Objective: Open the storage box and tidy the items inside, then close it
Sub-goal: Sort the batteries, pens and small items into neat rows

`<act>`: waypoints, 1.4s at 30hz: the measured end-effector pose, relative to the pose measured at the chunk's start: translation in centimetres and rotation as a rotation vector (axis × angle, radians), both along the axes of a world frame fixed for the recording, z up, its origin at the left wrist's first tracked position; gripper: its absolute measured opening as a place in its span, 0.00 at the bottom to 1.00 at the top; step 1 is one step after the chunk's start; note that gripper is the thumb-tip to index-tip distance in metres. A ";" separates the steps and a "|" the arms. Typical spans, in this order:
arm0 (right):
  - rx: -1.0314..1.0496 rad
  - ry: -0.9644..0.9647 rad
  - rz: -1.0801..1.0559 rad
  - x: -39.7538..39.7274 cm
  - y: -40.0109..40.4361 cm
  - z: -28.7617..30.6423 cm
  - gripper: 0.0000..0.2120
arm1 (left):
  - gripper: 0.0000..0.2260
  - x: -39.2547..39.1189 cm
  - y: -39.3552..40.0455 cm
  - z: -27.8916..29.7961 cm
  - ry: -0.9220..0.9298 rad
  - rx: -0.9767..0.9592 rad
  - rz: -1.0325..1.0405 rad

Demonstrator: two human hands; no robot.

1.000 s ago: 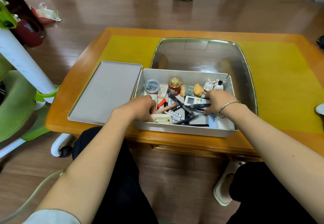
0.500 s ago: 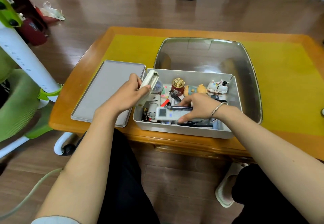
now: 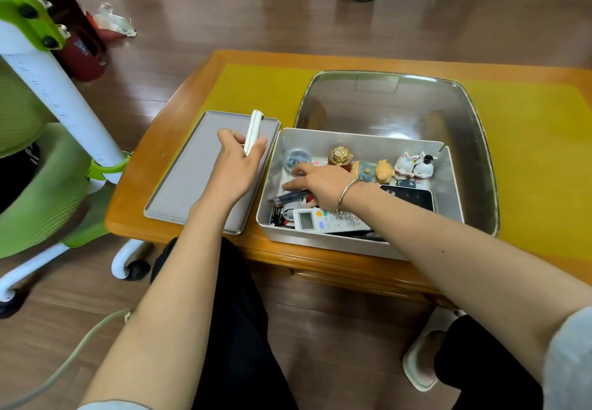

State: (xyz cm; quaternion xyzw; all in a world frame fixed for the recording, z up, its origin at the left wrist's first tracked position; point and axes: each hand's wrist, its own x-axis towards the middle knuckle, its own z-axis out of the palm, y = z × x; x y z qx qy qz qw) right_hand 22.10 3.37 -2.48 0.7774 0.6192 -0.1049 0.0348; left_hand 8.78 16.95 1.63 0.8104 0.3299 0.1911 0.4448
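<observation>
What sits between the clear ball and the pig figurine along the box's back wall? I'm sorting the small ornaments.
A gold-topped jar stands between the clear ball and the pig figurine, in the head view.

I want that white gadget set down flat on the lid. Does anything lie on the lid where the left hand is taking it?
Nothing visible does. The left hand grips the white gadget over the lid, whose grey surface shows bare all around the hand. The part under the hand itself is hidden.

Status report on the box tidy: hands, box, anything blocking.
Left hand holds a white remote over the lid. Right hand inside the open storage box, reaching among clutter. No obstruction.
</observation>
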 end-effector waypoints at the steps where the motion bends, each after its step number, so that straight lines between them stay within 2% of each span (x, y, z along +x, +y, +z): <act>1: -0.010 -0.020 0.025 0.1 0.3 -0.2 0.29 | 0.16 0.0 0.0 -0.1 -0.001 -0.003 0.007; 6: 0.002 -0.088 0.104 0.3 1.4 -0.2 0.32 | 0.16 0.0 -0.1 -0.3 -0.020 -0.015 0.024; 11: 0.039 -0.088 0.183 -0.1 1.5 0.2 0.22 | 0.14 0.2 -0.4 -0.2 -0.091 -0.001 0.047; 16: 0.173 0.010 0.150 -0.3 0.9 0.7 0.26 | 0.09 0.2 -0.7 -0.2 -0.161 -0.005 0.071; 21: 0.393 0.209 -0.021 -0.4 -1.7 2.5 0.24 | 0.09 0.4 -0.9 0.4 -0.229 0.003 0.080; 24: 0.533 0.277 -0.197 0.6 -5.1 3.6 0.24 | 0.10 0.9 -1.5 0.7 -0.220 0.040 0.001; 29: 0.538 0.175 -0.539 4.0 -12.2 4.4 0.24 | 0.15 2.5 -3.5 0.0 -0.029 0.077 -0.235; 32: 0.556 0.132 -0.712 5.8 -15.5 4.3 0.24 | 0.21 3.8 -6.4 -0.6 0.116 0.242 -0.502; 35: 0.552 0.115 -0.806 6.9 -16.9 4.2 0.25 | 0.22 6.1 -10.4 -1.2 0.154 0.365 -0.701; 39: 0.544 0.129 -0.850 7.0 -17.0 4.0 0.25 | 0.23 9.1 -14.8 -2.0 0.172 0.568 -0.744; 42: 0.560 0.121 -0.869 6.8 -16.9 3.8 0.23 | 0.26 9.8 -16.0 -2.6 0.094 0.506 -0.733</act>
